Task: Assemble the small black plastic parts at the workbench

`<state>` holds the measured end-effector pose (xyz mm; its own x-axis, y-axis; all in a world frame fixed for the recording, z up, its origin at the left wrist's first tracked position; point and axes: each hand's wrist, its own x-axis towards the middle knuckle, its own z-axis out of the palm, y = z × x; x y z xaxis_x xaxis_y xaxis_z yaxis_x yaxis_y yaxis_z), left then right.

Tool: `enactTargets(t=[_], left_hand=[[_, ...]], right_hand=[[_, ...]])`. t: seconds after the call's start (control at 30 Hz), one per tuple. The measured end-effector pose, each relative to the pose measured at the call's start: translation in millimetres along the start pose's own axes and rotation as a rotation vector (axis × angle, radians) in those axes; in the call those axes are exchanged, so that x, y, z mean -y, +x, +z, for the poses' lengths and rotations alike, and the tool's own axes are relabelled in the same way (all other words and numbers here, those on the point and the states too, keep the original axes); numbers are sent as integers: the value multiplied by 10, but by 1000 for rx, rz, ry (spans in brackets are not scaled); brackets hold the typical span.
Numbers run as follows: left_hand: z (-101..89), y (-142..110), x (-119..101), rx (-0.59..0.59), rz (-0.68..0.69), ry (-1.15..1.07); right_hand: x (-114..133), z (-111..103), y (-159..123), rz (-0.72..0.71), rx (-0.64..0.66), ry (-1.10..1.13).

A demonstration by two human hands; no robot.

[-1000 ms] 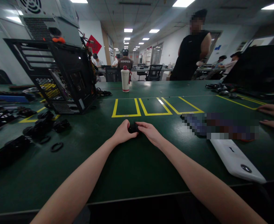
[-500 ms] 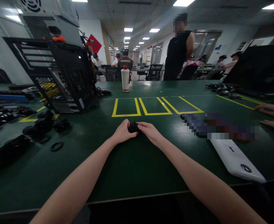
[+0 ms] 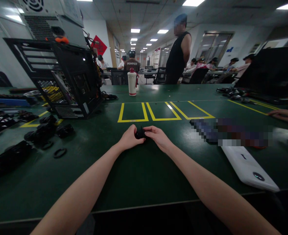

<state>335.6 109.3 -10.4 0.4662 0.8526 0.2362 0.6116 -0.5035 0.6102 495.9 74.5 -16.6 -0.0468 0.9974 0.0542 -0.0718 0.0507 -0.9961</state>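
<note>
A small black object [image 3: 140, 133] is held low over the green tabletop in front of me; its kind is too dark to make out, though a thin tip sticks up from it. My left hand [image 3: 131, 137] is closed round its left side, thumb along the near edge. From the right, my right hand [image 3: 157, 136] pinches it with thumb and fingertips. Off to the left lie several black bundles [image 3: 64, 130] that look like coiled cable, along with a black ring [image 3: 60, 152].
An opened computer case [image 3: 68, 78] stands at the left. Yellow tape outlines [image 3: 133, 121] and a white cup [image 3: 132, 84] are ahead. At right lie a white phone-shaped slab [image 3: 249, 166] and blurred items. Another person's hand [image 3: 284, 115] rests at the right edge.
My hands and the black object have barely moved. At the right edge, one of the other person's hands has left its spot and shows as a blur. A standing person behind has shifted left.
</note>
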Motion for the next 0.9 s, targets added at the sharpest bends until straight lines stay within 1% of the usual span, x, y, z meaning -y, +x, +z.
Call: enactTargets(t=[0.1,0.2,0.27,0.33,0.47,0.57,0.7,0.77,0.9], left_hand=[[-6,-2,-9,3,8,-4],[-15,-2,-20,9,-4,-6],[-19,-2,-23,18,-15,-10],[-19,-2,-22,28,-13,-13],[-4,2,-11,11,-1,4],[10,8,-2,-13,7,14],[13,11,1,-4,12,6],[8,7,-1,-5,7,8],[-10,-8,-11,8,16,-2]], right_hand=[[2,-7,-13,-35,-18,16],[-7,0,3,-7,-53,50],[-4,8,13,38,-24,60],[7,12,13,50,4,33],[36,2,-10,-22,-16,-27],[51,-8,-25,-45,1,24],[34,2,-12,-76,-42,70],[9,7,5,-66,-51,56],[-12,-3,13,-24,-8,-21]])
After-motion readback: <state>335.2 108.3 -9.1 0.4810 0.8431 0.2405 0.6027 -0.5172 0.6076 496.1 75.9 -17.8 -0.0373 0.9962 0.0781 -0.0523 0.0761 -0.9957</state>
